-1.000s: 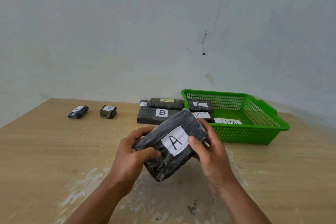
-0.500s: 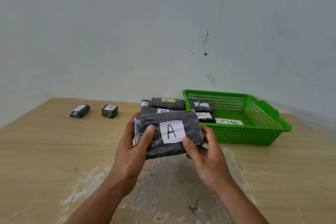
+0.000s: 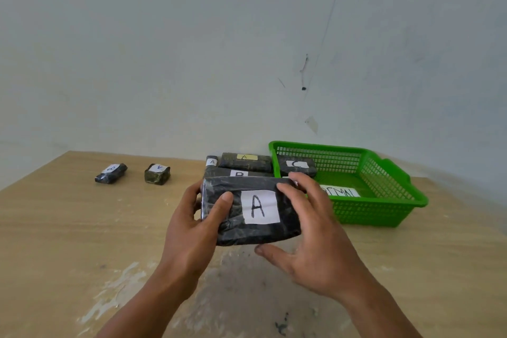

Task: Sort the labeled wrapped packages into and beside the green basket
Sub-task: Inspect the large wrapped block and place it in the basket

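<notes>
nearest the camera, above the table (image 3: 68, 228), the left hand (image 3: 197, 225) grips the left end of the held package (image 3: 233, 217), with its thumb pressed on the front face and its fingers behind. the right hand (image 3: 315, 233) curls its fingers over the top right corner. its thumb stretches just under the lower edge, and whether it touches i cannot tell. the dark-wrapped package is lifted clear of the table, its long axis runs left to right between the 2 hands, and its white label reads "a" in black marker. straight behind it lies a pile: the b package (image 3: 219, 173), and past that the yellow label package (image 3: 244, 163), marked "a", with a small a package (image 3: 211, 162) at its left. the basket (image 3: 384, 208) sits touching or just beside the pile, ahead and to the right, nearer the right hand. inside it are a c package (image 3: 297, 166) and a paper slip (image 3: 340, 191) whose writing is too cut off to read. since other "a" labels sit in the pile, the move is probably a short push forward, not a swing right. well apart at far left sit 2 small bundles, the black bundle (image 3: 111, 173) and the green bundle (image 3: 157, 174), with labels too small to trust.
</notes>
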### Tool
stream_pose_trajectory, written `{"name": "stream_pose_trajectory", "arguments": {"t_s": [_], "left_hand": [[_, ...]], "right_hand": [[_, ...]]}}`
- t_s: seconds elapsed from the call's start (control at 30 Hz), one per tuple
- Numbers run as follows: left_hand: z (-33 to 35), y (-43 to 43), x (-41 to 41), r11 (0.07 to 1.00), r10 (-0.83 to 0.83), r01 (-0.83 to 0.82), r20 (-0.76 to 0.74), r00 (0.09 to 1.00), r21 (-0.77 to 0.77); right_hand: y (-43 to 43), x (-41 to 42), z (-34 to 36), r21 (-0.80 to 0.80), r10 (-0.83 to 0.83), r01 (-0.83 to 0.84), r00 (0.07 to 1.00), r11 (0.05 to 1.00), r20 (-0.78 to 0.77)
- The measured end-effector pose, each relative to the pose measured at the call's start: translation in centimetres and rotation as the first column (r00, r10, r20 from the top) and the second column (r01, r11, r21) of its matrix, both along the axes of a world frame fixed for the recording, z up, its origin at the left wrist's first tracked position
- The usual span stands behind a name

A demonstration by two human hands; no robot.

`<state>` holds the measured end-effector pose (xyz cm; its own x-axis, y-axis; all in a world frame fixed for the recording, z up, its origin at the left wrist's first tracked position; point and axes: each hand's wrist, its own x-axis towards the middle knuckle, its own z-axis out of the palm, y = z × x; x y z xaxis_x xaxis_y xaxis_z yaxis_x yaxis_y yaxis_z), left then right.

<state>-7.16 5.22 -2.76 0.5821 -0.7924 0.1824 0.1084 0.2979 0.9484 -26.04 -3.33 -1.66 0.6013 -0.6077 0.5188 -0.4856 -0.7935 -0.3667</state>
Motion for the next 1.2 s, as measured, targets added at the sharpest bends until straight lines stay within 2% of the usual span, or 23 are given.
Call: {"name": "stream_pose_trajectory", "arguments": {"t_s": [0.07,0.2,0.27,0.4,0.57,0.63,0.73,0.87,1.07,1.2], "left_hand": [[0.6,-0.5,-0.6,1.000,-0.004,0.004,-0.046,0.999,0.001],[2.6,-2.1,-1.5,1.000,-0.018,0.017,-0.067,0.998,-0.013],[3.7,-3.2,-1.8,1.000,-0.027,0.027,-0.008,1.000,-0.007],[5.7,-5.9,-2.7,0.995,-0.094,0.091,0.056,0.994,0.046],[7.0,-10.7,-3.6,0.973,-0.202,0.187,0.113,0.973,0.133],[7.4,-12.3,-4.0,0.966,-0.224,0.185,0.223,0.949,0.179],[7.0,-14.9,-4.3,0.968,-0.172,0.054,0.494,0.852,0.244],[5.5,-17.7,-5.1,0.948,-0.206,-0.080,0.787,0.581,0.307],[2.1,-19.9,-5.8,0.935,-0.241,-0.175,0.916,0.320,0.307],[1.2,-20.6,-5.4,0.945,-0.216,-0.183,0.938,0.272,0.271]], "right_hand": [[-0.2,0.2,1.1,-0.060,-0.006,0.007,1.000,0.998,0.023],[-1.7,-0.4,3.0,0.040,0.007,-0.016,0.976,0.999,0.219],[-2.5,-1.2,4.0,0.033,0.001,-0.007,0.987,0.999,0.160],[-4.6,-2.7,6.7,-0.069,-0.076,0.073,0.996,0.995,-0.055],[-10.3,-5.2,9.7,0.036,-0.158,0.169,0.966,0.985,-0.204],[-13.0,-6.4,10.2,0.057,-0.190,0.210,0.951,0.976,-0.245],[-17.5,-8.0,10.7,0.104,-0.270,0.312,0.916,0.944,-0.295],[-23.3,-9.8,10.0,0.165,-0.336,0.417,0.866,0.894,-0.370],[-29.1,-10.1,6.8,0.204,-0.307,0.447,0.818,0.871,-0.486],[-31.7,-9.8,4.8,0.216,-0.268,0.439,0.798,0.872,-0.539]]}}
